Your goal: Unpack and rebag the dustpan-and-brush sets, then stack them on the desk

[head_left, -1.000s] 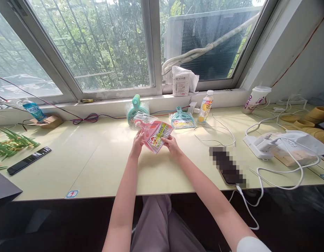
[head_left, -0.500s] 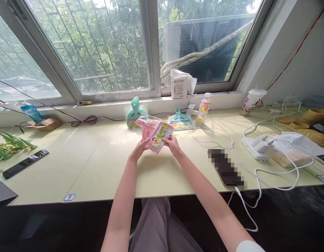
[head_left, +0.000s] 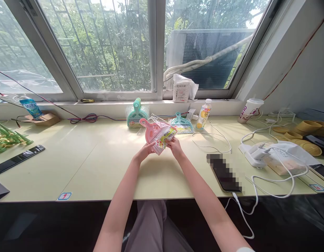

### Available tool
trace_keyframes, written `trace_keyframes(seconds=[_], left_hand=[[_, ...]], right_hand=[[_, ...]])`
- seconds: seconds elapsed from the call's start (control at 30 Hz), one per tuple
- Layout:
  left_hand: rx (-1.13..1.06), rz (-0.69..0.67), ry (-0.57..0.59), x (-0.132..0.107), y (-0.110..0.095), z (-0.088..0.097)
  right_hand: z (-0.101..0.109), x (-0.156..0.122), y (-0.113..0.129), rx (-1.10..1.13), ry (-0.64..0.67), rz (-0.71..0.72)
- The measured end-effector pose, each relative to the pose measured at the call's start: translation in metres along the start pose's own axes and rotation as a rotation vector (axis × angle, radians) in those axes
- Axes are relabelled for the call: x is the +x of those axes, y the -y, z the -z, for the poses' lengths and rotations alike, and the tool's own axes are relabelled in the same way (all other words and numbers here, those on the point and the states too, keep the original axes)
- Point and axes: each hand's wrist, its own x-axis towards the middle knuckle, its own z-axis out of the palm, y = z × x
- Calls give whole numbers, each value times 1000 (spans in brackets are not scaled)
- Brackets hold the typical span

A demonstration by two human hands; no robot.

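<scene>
Above the table I hold a pink dustpan-and-brush set (head_left: 152, 131) in clear plastic wrap, its handle tilted up to the left. A yellow-green printed label lies across its front. My left hand (head_left: 145, 153) is closed on its lower left edge. At its lower right, my right hand (head_left: 174, 147) pinches the wrap and label edge. Behind it, a wrapped stack of green dustpans (head_left: 137, 113) leans against the wall under the sill. To the right of that lies another wrapped green dustpan set (head_left: 181, 122).
A juice bottle (head_left: 204, 114) and a white cable stand right of the green set. Nearer is a phone (head_left: 225, 173) on a charging cable, beside a power strip (head_left: 253, 155). A paper cup (head_left: 250, 110) is at the back right. Leftward lie a black phone (head_left: 20, 159) and a blue bottle (head_left: 32, 107).
The pink set has tilted further in my hands, and its wrap and label now bulge toward the right. My right hand has shifted along the edge. The whole view has moved slightly.
</scene>
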Motion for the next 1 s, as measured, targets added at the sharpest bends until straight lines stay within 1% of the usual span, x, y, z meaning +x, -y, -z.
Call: trace_keyframes(seconds=[0.07, 0.17, 0.3, 0.37, 0.43, 0.5, 0.53, 0.63, 0.7, 0.77, 0.9, 1.0], left_hand=[[-15, -30, -18, 3, 3, -2], [-31, -145, -49, 4, 1, -6], [-30, -286, -100, 3, -6, -17], [-26, -304, -153, 3, -6, -21], [-10, -303, -240, 6, -3, -23], [11, -315, -319, 9, 3, -23], [16, -325, -337, 10, 6, -21], [-13, -327, -339, 13, 13, -16], [-33, -328, -363, 15, 16, -13], [-25, -364, -379, 17, 17, -11], [31, -450, -331, 19, 18, -9], [67, -466, -285, 19, 18, -11]], right_hand=[[0, 1, -4, 18, -20, 16], [-1, 2, -8, 29, -32, 24], [-4, 1, -12, 28, -62, 30], [-5, 0, -13, 23, -94, 41], [-7, -1, -13, 17, -119, 48], [-8, -2, -13, 17, -130, 47], [-9, -3, -13, 18, -131, 44], [-11, -3, -14, 31, -121, 33], [-12, -3, -15, 48, -114, 26], [-13, -3, -15, 67, -111, 8], [-10, -1, -13, 82, -99, -89], [-6, 2, -11, 127, -153, -156]])
